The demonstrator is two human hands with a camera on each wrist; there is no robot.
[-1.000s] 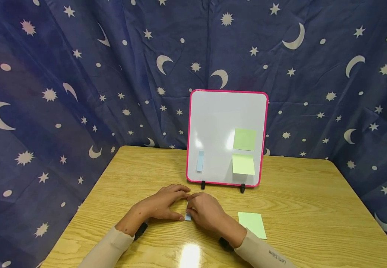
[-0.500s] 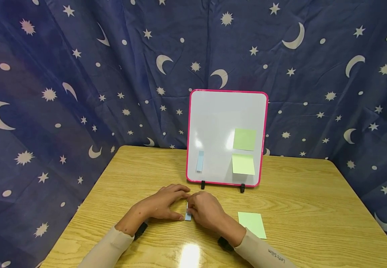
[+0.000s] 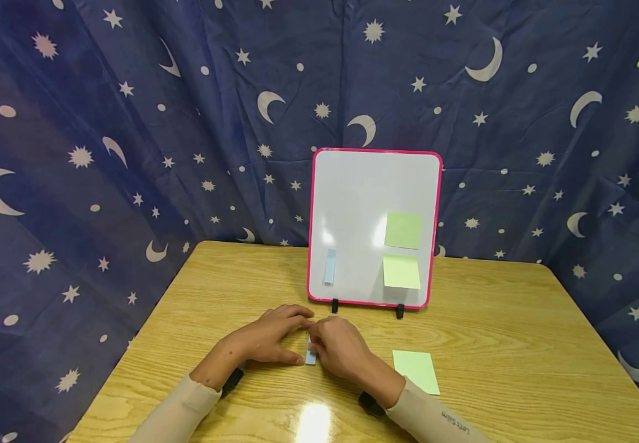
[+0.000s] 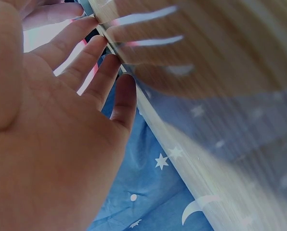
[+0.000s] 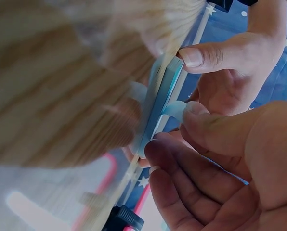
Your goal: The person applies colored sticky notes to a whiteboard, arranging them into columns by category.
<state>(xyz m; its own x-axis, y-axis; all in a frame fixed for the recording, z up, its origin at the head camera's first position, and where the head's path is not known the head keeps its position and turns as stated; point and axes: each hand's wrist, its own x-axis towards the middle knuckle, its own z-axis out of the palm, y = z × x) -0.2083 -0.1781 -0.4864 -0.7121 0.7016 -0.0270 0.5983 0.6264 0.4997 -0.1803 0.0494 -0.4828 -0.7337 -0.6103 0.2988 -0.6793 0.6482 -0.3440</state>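
A narrow blue sticky-note pad [image 3: 310,357] lies on the wooden table between both hands. My left hand [image 3: 268,337] holds it by its ends, the thumb at the near end and a fingertip at the far end. Over the pad, my right hand [image 3: 342,348] pinches the top sticky note [image 5: 174,110] between thumb and fingers. In the right wrist view that note curves up from the pad's side while part of it stays against the pad. The left wrist view shows the left palm [image 4: 66,130] and extended fingers, but not the pad.
A pink-framed whiteboard [image 3: 363,191] stands on black feet behind the hands. It bears a blue strip note [image 3: 330,267], a green square note [image 3: 404,230] and a pale yellow-green note [image 3: 401,272]. A light green note [image 3: 416,371] lies beside the right forearm.
My right thumb has shifted slightly up along the blue pad, showing more of its near part. My left hand has stayed in place.
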